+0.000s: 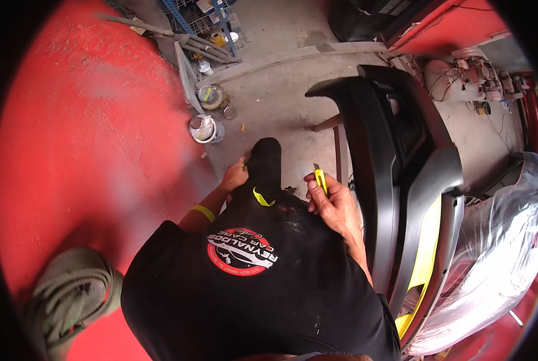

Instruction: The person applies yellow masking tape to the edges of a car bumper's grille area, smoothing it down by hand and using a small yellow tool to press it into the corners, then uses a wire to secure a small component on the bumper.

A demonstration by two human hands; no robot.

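Note:
My right hand [335,204] is closed around a yellow utility knife [321,180], its blade end pointing up and away from me. My left hand [236,175] is beside my dark trouser leg, fingers curled; a speck of yellow shows at the fingertips, too small to name. A short yellow strip [261,197] lies against my dark clothing between the two hands. Just right of my right hand stands a black car bumper [371,138], apart from the knife. A bright yellow area [425,246] shows along its inner side.
A red wall [100,132] rises on my left, with paint-stained cans [204,128] by its foot. A blue-framed rack [178,17] stands far left. Clear plastic sheeting [491,253] covers something right of the bumper. A compressor-like machine [455,78] sits far right.

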